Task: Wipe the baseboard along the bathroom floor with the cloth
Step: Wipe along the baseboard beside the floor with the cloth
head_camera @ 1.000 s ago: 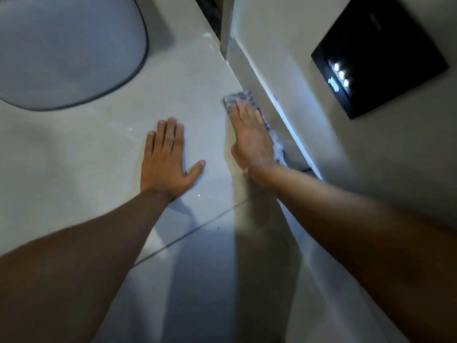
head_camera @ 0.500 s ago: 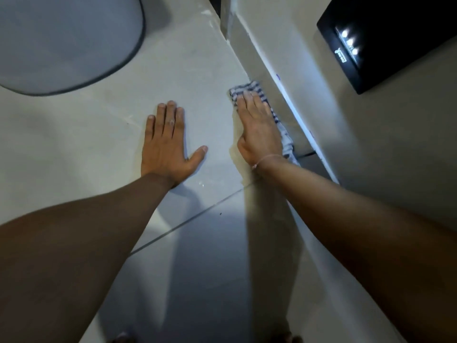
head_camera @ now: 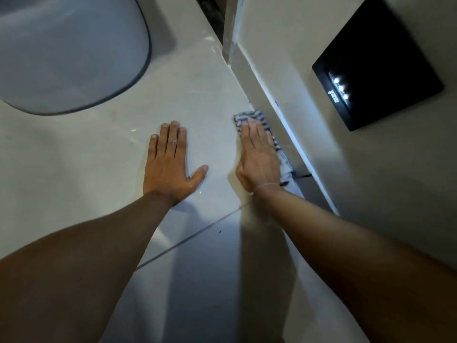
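Cloth (head_camera: 249,116): striped, pressed against baseboard (head_camera: 265,95) under our flat right hand (head_camera: 259,157)
Left hand (head_camera: 169,164): fingers released, spread on floor (head_camera: 99,157), well left of baseboard

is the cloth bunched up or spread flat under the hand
Spread flat. The cloth lies as a thin strip under the flat right hand, against the baseboard, its striped edge showing past the fingertips.

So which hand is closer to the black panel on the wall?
Right. The right hand presses the cloth at the baseboard, below the black panel. The left hand lies flat on the floor, farther away.
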